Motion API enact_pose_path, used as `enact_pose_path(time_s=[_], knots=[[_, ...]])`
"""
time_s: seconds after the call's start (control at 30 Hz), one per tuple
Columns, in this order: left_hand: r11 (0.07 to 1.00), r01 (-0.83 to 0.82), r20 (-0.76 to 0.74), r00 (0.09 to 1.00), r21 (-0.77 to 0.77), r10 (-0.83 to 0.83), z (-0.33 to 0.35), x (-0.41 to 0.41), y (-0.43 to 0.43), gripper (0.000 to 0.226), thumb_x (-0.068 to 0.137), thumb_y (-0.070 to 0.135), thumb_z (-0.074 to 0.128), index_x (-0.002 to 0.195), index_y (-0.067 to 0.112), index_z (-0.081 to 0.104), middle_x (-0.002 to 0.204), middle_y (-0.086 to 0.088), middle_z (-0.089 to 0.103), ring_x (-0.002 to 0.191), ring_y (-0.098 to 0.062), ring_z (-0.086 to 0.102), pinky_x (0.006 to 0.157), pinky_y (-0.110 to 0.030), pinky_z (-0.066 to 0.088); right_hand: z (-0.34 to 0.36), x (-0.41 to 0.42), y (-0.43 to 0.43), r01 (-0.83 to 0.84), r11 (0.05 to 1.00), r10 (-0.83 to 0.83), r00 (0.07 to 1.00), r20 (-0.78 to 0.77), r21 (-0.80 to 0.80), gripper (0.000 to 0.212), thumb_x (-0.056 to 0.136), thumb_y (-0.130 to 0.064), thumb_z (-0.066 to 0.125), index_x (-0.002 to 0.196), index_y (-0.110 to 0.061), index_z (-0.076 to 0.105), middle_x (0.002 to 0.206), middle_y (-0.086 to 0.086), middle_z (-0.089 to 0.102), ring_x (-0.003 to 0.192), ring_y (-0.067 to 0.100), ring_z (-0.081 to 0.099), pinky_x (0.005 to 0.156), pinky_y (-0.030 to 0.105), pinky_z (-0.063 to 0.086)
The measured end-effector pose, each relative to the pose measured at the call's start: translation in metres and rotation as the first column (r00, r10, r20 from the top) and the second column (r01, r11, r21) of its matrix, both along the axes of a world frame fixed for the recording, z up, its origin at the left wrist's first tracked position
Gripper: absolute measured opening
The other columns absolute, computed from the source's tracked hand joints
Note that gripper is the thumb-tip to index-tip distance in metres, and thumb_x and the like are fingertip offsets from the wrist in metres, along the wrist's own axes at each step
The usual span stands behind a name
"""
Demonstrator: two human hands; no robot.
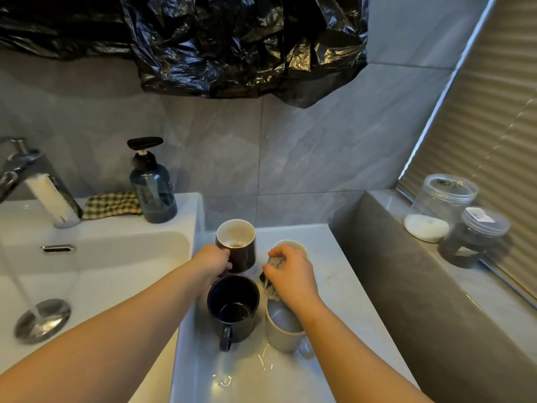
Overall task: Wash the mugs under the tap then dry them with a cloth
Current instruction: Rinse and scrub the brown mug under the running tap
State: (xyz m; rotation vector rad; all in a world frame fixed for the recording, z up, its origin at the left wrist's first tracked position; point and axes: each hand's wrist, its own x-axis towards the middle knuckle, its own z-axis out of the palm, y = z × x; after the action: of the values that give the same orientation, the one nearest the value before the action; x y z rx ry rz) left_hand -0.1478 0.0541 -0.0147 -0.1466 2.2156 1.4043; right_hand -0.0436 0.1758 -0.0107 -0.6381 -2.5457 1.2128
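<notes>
4 mugs on counter (337, 274): brown mug (243, 255), navy mug (234, 325), grey mug (283, 334), white mug (294, 245). Left hand (213, 261) grips the brown mug; right hand (292, 273) clutches 1 crumpled cloth (274, 263)

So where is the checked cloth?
The checked cloth lies on the left of the head view, on the back ledge of the white sink, between the running tap and the blue soap pump bottle.

One head-worn wide-angle view looks forward and down, close over the counter (334, 266) and sink (116, 257).
</notes>
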Motion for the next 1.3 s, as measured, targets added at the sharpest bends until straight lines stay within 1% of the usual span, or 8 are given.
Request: enact_pose_path(time_s=[0.3, 0.43, 0.67, 0.83, 0.93, 1.03, 1.2, 1.3], knots=[[0.934, -0.023, 0.005, 1.000, 0.357, 0.022, 0.090, 0.019, -0.068, 0.028, 0.101, 0.024, 0.040, 0.075, 0.015, 0.044, 0.067, -0.003, 0.053, 0.067, -0.025, 0.049, 0.074, -0.040, 0.045, 0.069, 0.007, -0.055, -0.041, 0.999, 0.044, 0.983, -0.176, 0.018, 0.022, 0.086, -0.022, 0.062, 0.108, -0.021, 0.061, 0.102, -0.008, 0.050, 0.088, 0.007, 0.047, 0.068, 0.013, 0.029], [0.892, -0.031, 0.017, 1.000, 0.452, 0.026, 0.104, 0.028, -0.129, 0.027, 0.100, 0.025, 0.043, 0.077, 0.011, 0.047, 0.069, -0.006, 0.051, 0.075, -0.030, 0.052, 0.071, -0.046, 0.053, 0.083, 0.003, -0.107, -0.110, 0.993, 0.098, 0.966, -0.239, -0.037, 0.019, 0.085, -0.022, 0.063, 0.104, -0.023, 0.061, 0.107, -0.006, 0.052, 0.091, 0.008, 0.048, 0.075, 0.016, 0.033], [0.924, -0.068, 0.018, 0.998, 0.377, 0.066, 0.093, 0.023, -0.230, 0.030, 0.100, 0.027, 0.043, 0.075, 0.010, 0.045, 0.070, -0.009, 0.052, 0.070, -0.026, 0.052, 0.066, -0.040, 0.054, 0.066, -0.021, -0.204, -0.137, 0.982, 0.101, 0.963, -0.251, -0.129, 0.014, 0.085, -0.020, 0.064, 0.092, -0.029, 0.056, 0.102, -0.005, 0.057, 0.086, 0.006, 0.050, 0.064, 0.008, 0.038], [0.927, -0.062, 0.062, 0.997, 0.371, 0.042, 0.074, 0.008, -0.288, 0.033, 0.100, 0.031, 0.040, 0.076, 0.009, 0.045, 0.064, -0.010, 0.052, 0.067, -0.030, 0.054, 0.060, -0.034, 0.053, 0.045, -0.041, -0.257, -0.116, 0.966, 0.070, 0.977, -0.201, -0.231, 0.015, 0.084, -0.020, 0.065, 0.094, -0.028, 0.057, 0.097, -0.006, 0.058, 0.088, 0.010, 0.055, 0.075, 0.024, 0.049], [0.932, -0.078, 0.099, 0.994, 0.354, 0.045, 0.064, 0.002, -0.306, 0.028, 0.100, 0.032, 0.040, 0.086, 0.010, 0.051, 0.068, -0.009, 0.055, 0.069, -0.032, 0.058, 0.069, -0.039, 0.052, 0.033, -0.050, -0.273, -0.100, 0.958, 0.065, 0.988, -0.138, -0.267, 0.015, 0.086, -0.021, 0.064, 0.097, -0.028, 0.056, 0.098, -0.006, 0.055, 0.083, 0.007, 0.054, 0.069, 0.018, 0.047], [0.938, -0.061, 0.114, 0.993, 0.341, 0.023, 0.050, -0.005, -0.318, 0.026, 0.101, 0.031, 0.039, 0.095, 0.009, 0.052, 0.072, -0.007, 0.057, 0.074, -0.033, 0.059, 0.076, -0.045, 0.053, 0.022, -0.060, -0.277, -0.071, 0.961, 0.042, 0.992, -0.116, -0.267, 0.014, 0.085, -0.019, 0.064, 0.096, -0.027, 0.057, 0.096, -0.006, 0.057, 0.087, 0.010, 0.055, 0.077, 0.026, 0.049], [0.930, -0.017, 0.149, 0.988, 0.367, -0.041, 0.027, -0.015, -0.327, 0.022, 0.100, 0.032, 0.040, 0.099, 0.013, 0.051, 0.090, -0.011, 0.060, 0.088, -0.034, 0.059, 0.077, -0.053, 0.055, 0.009, -0.081, -0.282, -0.015, 0.945, -0.022, 0.994, -0.108, -0.326, 0.014, 0.086, -0.020, 0.063, 0.095, -0.028, 0.058, 0.089, -0.015, 0.053, 0.078, 0.004, 0.052, 0.063, 0.016, 0.043], [0.911, -0.046, 0.148, 0.989, 0.411, -0.017, 0.012, -0.018, -0.328, 0.022, 0.100, 0.030, 0.040, 0.097, 0.011, 0.050, 0.084, -0.011, 0.060, 0.082, -0.032, 0.059, 0.078, -0.053, 0.055, 0.003, -0.094, -0.283, 0.021, 0.929, -0.071, 0.990, -0.122, -0.369, 0.014, 0.086, -0.020, 0.063, 0.097, -0.028, 0.059, 0.089, -0.016, 0.054, 0.079, 0.002, 0.052, 0.074, 0.020, 0.046]])
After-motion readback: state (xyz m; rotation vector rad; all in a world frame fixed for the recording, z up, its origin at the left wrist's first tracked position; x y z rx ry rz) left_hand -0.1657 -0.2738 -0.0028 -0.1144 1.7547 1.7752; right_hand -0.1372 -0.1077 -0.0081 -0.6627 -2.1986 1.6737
